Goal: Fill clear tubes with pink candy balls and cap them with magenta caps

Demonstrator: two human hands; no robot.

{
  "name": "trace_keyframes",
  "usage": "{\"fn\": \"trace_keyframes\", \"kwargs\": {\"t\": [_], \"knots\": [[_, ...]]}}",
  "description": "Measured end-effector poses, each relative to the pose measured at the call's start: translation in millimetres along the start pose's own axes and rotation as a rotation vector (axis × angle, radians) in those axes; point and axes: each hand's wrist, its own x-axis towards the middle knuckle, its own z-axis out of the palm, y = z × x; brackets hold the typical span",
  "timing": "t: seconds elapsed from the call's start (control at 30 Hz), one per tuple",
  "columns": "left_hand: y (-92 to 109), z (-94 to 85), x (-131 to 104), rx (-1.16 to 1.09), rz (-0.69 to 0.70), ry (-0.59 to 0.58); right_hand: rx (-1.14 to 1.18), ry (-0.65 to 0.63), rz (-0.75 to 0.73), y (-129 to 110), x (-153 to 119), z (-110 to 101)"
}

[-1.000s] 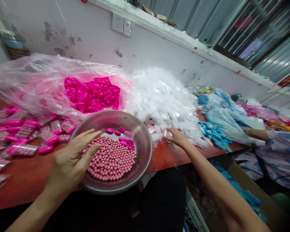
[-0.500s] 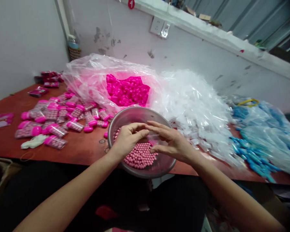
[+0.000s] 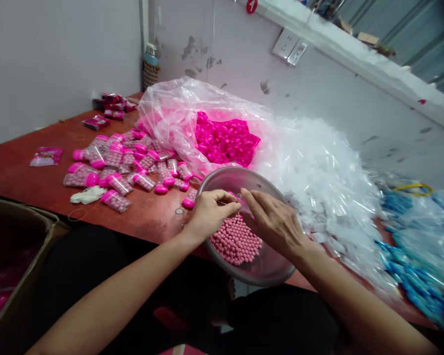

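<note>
Over a metal bowl (image 3: 268,276) of pink beads (image 3: 234,239), my two hands are close together. The thumb and fingers of my left hand (image 3: 209,213) are pinched at a small clear plastic bottle (image 3: 245,206) with some pink at its top; much of it is hidden by the fingers. My right hand (image 3: 276,219) is beside it, fingers stretched out and held close together, their tips at the bottle. Its thumb is hidden. To the left lie several filled bead bottles (image 3: 119,185) with pink caps.
Behind the bowl, a plastic bag (image 3: 170,106) holds pink caps (image 3: 225,140). A heap of clear plastic bottles (image 3: 325,167) spreads to the right, with blue pieces (image 3: 410,276) and blue bags (image 3: 425,222) beyond. At lower left stands a cardboard box (image 3: 40,276).
The view has swung left, so the bowl and table items appear further right. My right hand's fingers have straightened and come together, while my left hand keeps its pinch.
</note>
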Motion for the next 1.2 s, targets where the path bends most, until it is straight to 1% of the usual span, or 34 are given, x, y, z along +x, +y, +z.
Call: {"fn": "trace_keyframes", "kwargs": {"t": [0.07, 0.13, 0.2, 0.3, 0.37, 0.47, 0.53, 0.63, 0.7, 0.77, 0.83, 0.9, 0.97, 1.0, 1.03, 1.1, 1.2], "knots": [[0, -3.2, -2, 0.143, 0.082, 0.008, -0.026, -0.105, -0.052, 9, -2, 10], [1, -7.1, -3, 0.243, 0.180, 0.066, -0.013, -0.257, -0.063, 22, -7, 26], [0, -11.7, -3, 0.249, 0.237, 0.133, 0.013, -0.403, -0.085, 35, -13, 46], [-2, -18.1, -1, 0.210, 0.233, 0.177, 0.040, -0.528, -0.132, 46, -18, 72], [-6, -20.4, 1, 0.189, 0.209, 0.172, 0.037, -0.562, -0.160, 45, -16, 81], [-9, -21.2, 1, 0.164, 0.172, 0.162, 0.073, -0.570, -0.199, 33, -7, 87], [-10, -21.0, 1, 0.164, 0.154, 0.161, 0.163, -0.554, -0.216, 23, 0, 89], [-10, -21.5, 1, 0.185, 0.139, 0.155, 0.380, -0.508, -0.198, 11, 6, 92], [-9, -22.4, 1, 0.200, 0.131, 0.152, 0.550, -0.488, -0.135, 9, 7, 93], [-8, -23.7, 0, 0.219, 0.132, 0.156, 0.737, -0.488, -0.009, 10, 5, 90], [-7, -24.5, 0, 0.244, 0.143, 0.151, 0.951, -0.498, 0.181, 14, 2, 82], [-5, -24.1, -2, 0.283, 0.157, 0.121, 1.209, -0.502, 0.388, 17, -2, 71], [-1, -21.7, -4, 0.339, 0.175, 0.066, 1.487, -0.463, 0.555, 15, -6, 57], [1, -19.8, -5, 0.367, 0.186, 0.028, 1.615, -0.422, 0.615, 13, -8, 51], [2, -17.5, -6, 0.385, 0.199, -0.019, 1.719, -0.372, 0.659, 10, -9, 44], [4, -12.6, -9, 0.370, 0.213, -0.133, 1.842, -0.295, 0.710, 4, -12, 32], [4, -6.8, -9, 0.253, 0.171, -0.258, 1.865, -0.255, 0.725, -1, -14, 19]]}}
